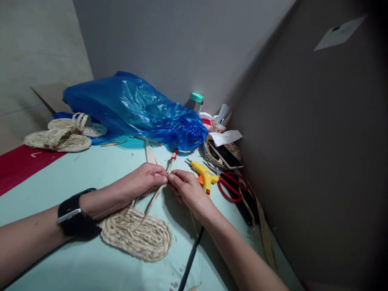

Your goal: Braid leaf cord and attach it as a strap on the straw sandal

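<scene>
Both my hands meet above the table, with fingertips pinched together on a pale straw strand (155,199). My left hand (148,178) is closed on it from the left, and a black band circles that wrist. From the right, my right hand (184,186) pinches the same strand, its thumb near my left fingertips. Below my left hand lies an oval woven straw sole (139,236), with strands rising from it. Beyond my fingers the straw runs up to a red tie (174,154) near the blue bag.
A blue plastic bag (133,109) fills the back, with woven straw slippers (63,135) at its left. Rightward lie a yellow glue gun (204,171), red-handled scissors (232,188) and a phone (227,155) on a basket (209,151). A black cord (191,258) crosses the front.
</scene>
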Motion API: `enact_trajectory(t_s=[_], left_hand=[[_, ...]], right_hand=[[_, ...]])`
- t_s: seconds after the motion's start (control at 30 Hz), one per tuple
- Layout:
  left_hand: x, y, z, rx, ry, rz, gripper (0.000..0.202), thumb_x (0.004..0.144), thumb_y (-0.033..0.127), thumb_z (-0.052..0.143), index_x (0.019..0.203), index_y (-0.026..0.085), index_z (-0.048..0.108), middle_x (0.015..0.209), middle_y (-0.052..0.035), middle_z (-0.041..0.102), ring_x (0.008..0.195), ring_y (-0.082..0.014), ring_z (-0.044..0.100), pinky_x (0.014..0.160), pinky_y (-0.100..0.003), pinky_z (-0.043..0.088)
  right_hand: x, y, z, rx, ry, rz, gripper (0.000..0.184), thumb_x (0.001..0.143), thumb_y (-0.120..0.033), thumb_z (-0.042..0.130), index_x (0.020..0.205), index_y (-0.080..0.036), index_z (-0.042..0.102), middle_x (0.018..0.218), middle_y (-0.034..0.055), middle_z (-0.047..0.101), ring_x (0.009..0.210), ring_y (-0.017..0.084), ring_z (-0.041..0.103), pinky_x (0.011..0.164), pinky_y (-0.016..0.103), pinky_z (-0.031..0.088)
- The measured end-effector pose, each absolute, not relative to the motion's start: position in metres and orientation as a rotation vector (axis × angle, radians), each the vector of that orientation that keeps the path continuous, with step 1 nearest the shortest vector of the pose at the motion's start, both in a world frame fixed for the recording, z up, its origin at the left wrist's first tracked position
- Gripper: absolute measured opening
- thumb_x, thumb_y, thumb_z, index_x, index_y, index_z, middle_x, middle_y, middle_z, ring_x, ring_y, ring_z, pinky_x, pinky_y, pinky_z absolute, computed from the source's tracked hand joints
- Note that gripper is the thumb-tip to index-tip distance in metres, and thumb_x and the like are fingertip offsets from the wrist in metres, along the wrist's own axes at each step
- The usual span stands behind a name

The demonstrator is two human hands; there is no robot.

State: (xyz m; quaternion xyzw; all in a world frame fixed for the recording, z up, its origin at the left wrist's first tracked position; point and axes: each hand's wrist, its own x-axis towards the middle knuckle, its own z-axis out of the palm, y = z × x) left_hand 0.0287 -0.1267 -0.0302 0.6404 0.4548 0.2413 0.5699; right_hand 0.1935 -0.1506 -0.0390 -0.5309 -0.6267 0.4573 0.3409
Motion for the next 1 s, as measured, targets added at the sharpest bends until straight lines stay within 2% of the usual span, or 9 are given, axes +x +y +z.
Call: enact_trajectory(t_s=[0.13, 0.27, 0.4, 0.53, 0.63, 0.73, 0.83, 0.93, 1.0], left_hand=[[0.027, -0.124, -0.021, 1.713, 1.125, 0.56, 0.024, 0.075, 0.035, 0.059, 0.059, 0.019, 0.053, 0.056, 0.0042, 0.043, 0.055, -0.0126, 0.038, 0.052, -0.026, 0.026], [0.028, -0.136, -0.008, 1.915, 1.186, 0.539, 0.026, 0.079, 0.031, 0.056, 0.055, 0.02, 0.057, 0.053, 0.0026, 0.046, 0.056, -0.015, 0.041, 0.054, -0.028, 0.025], [0.038, -0.161, -0.008, 2.305, 1.281, 0.339, 0.03, 0.09, 0.029, 0.04, 0.071, 0.02, 0.061, 0.06, -0.0029, 0.059, 0.058, -0.0202, 0.053, 0.059, -0.032, 0.03], [0.044, -0.175, -0.016, 2.545, 1.269, 0.159, 0.035, 0.093, 0.02, 0.029, 0.095, 0.016, 0.063, 0.078, -0.0126, 0.071, 0.065, -0.0272, 0.063, 0.059, -0.035, 0.029], [0.039, -0.165, -0.01, 2.494, 1.253, 0.218, 0.036, 0.095, 0.029, 0.034, 0.083, 0.018, 0.066, 0.071, -0.0088, 0.069, 0.063, -0.0248, 0.06, 0.059, -0.035, 0.029], [0.03, -0.144, -0.003, 2.245, 1.336, 0.552, 0.043, 0.093, 0.04, 0.042, 0.059, 0.02, 0.058, 0.056, -0.0018, 0.055, 0.058, -0.0179, 0.049, 0.06, -0.032, 0.029], [0.023, -0.127, -0.009, 1.718, 1.099, 0.638, 0.021, 0.086, 0.037, 0.057, 0.076, 0.019, 0.061, 0.07, -0.0005, 0.057, 0.062, -0.0156, 0.049, 0.058, -0.029, 0.034], [0.023, -0.121, -0.022, 1.486, 0.922, 0.489, 0.025, 0.087, 0.044, 0.056, 0.084, 0.019, 0.058, 0.075, -0.0009, 0.059, 0.053, -0.0126, 0.049, 0.05, -0.027, 0.038], [0.024, -0.123, -0.028, 1.409, 0.897, 0.453, 0.022, 0.087, 0.041, 0.055, 0.084, 0.019, 0.055, 0.071, 0.001, 0.055, 0.048, -0.009, 0.042, 0.045, -0.023, 0.032]], right_hand=[[0.196, -0.149, -0.038, -1.355, -1.573, 1.196, 0.03, 0.086, -0.03, 0.055, 0.058, -0.02, 0.049, 0.053, -0.0053, 0.039, 0.05, 0.01, 0.033, 0.05, 0.024, 0.023], [0.197, -0.149, -0.038, -1.325, -1.5, 1.234, 0.029, 0.082, -0.026, 0.058, 0.055, -0.018, 0.056, 0.053, -0.0031, 0.048, 0.052, 0.01, 0.035, 0.053, 0.025, 0.024], [0.195, -0.151, -0.039, -1.299, -1.371, 1.351, 0.021, 0.079, -0.03, 0.061, 0.063, -0.017, 0.065, 0.05, -0.0042, 0.046, 0.05, 0.01, 0.035, 0.051, 0.025, 0.023], [0.193, -0.154, -0.035, -1.261, -1.24, 1.517, 0.022, 0.078, -0.034, 0.06, 0.08, -0.014, 0.07, 0.052, -0.0048, 0.044, 0.046, 0.008, 0.029, 0.046, 0.024, 0.016], [0.191, -0.154, -0.032, -1.241, -1.188, 1.56, 0.02, 0.077, -0.033, 0.061, 0.08, -0.014, 0.066, 0.051, -0.0076, 0.037, 0.044, 0.007, 0.022, 0.044, 0.024, 0.013], [0.19, -0.156, -0.031, -1.219, -1.193, 1.546, 0.018, 0.08, -0.032, 0.059, 0.071, -0.017, 0.058, 0.052, -0.0084, 0.034, 0.044, 0.006, 0.02, 0.044, 0.023, 0.013], [0.189, -0.158, -0.031, -1.208, -1.254, 1.519, 0.019, 0.085, -0.028, 0.053, 0.068, -0.018, 0.053, 0.051, -0.0084, 0.032, 0.044, 0.007, 0.021, 0.045, 0.023, 0.016], [0.189, -0.16, -0.031, -1.216, -1.381, 1.456, 0.018, 0.088, -0.023, 0.048, 0.071, -0.019, 0.053, 0.053, -0.0076, 0.034, 0.046, 0.009, 0.026, 0.046, 0.023, 0.021], [0.19, -0.159, -0.031, -1.235, -1.498, 1.381, 0.018, 0.09, -0.02, 0.047, 0.073, -0.018, 0.054, 0.058, -0.0056, 0.043, 0.049, 0.009, 0.031, 0.05, 0.023, 0.026]])
